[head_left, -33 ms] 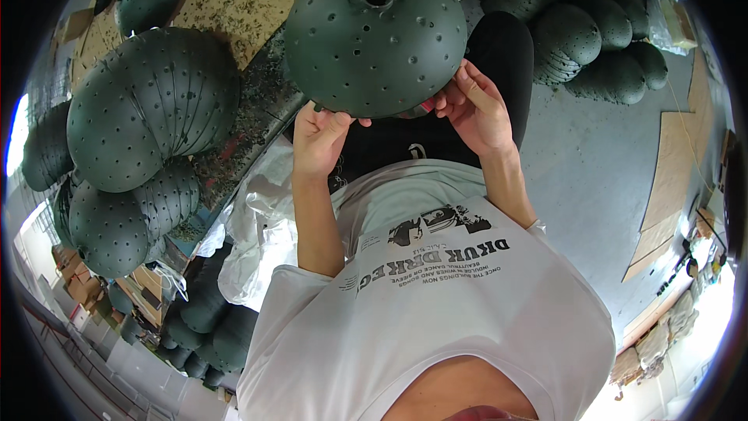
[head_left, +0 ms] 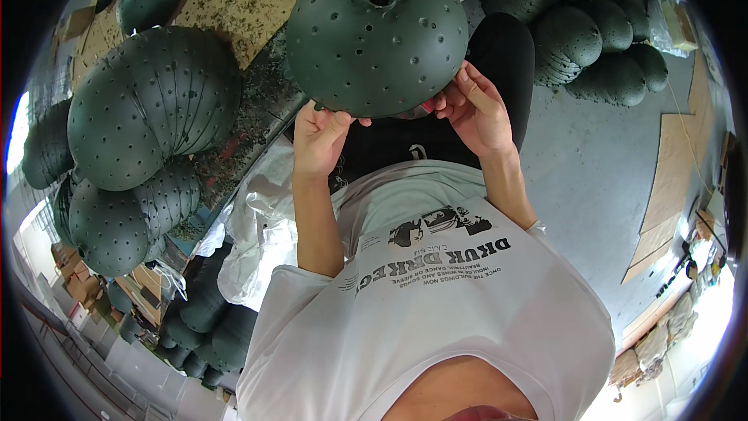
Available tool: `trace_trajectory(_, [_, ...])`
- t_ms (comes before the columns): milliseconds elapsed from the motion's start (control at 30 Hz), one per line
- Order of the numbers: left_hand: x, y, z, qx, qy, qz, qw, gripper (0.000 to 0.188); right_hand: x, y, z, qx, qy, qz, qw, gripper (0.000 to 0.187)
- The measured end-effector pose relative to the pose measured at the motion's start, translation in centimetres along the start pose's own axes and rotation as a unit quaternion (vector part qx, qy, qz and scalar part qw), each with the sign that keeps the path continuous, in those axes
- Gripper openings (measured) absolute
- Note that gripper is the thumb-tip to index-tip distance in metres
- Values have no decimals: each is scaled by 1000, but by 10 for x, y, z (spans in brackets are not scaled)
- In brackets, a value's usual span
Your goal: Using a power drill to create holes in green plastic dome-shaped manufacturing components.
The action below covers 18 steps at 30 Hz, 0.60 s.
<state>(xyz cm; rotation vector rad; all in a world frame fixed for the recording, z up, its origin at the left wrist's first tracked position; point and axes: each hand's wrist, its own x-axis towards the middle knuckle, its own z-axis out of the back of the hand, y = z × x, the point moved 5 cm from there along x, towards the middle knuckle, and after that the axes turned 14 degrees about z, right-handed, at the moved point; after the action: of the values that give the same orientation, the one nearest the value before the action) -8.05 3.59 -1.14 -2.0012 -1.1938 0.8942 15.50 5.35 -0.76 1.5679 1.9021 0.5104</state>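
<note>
A dark green dome-shaped shell is held up in front of me, its curved side toward the head view. One large round hole sits near its top, with many small holes and dimples around it. My left hand pinches the near rim at the left, thumb on the outer edge. At the right of the same rim, my right hand grips with its thumb and fingers, some fingertips hidden beneath. Something small and red peeks out under the rim beside the right fingers; its kind cannot be told.
Stacked domes of the same kind crowd the left, and more piles lie at the upper right. A worktable strewn with dark scraps stretches behind the dome. White plastic sheeting hangs by its edge. Flat cardboard lies on the right floor.
The dome has turned very slightly, its large hole shifting a touch to the right. Both hands keep their places on the rim.
</note>
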Motion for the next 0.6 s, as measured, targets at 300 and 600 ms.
trace_trajectory(300, [6,-11,-11,-41,-38,-25,998,19,28,1,-11,33,47,23,998,18])
trace_trajectory(600, [5,-13,-3,-87,-108,-24,990,19,49,-14,-12,28,52,14,998,16])
